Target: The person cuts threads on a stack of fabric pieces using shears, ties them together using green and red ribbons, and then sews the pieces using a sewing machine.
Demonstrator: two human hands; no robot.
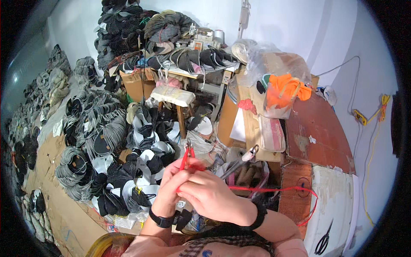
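My left hand [170, 182] and my right hand [209, 195] are closed together at the middle, fingers overlapping. Between them they grip a narrow red ribbon [265, 189]. Two red strands rise from my fingers and meet at a small metal piece [188, 144], which looks like a hook or ring. The ribbon's long tail leaves my right hand, runs right over the wooden board and curls down. My right fingers are slightly smeared by motion, and the ribbon inside the hands is hidden.
To the right, black scissors [324, 240] lie on a whitish surface. A rod with a metal hook [255, 149] stands beyond my hands. Bundled grey-and-black knit pieces [96, 118] heap up at left. A white-topped stool [173, 96], sewing machine [202, 39] and orange cloth [287, 86] are farther back.
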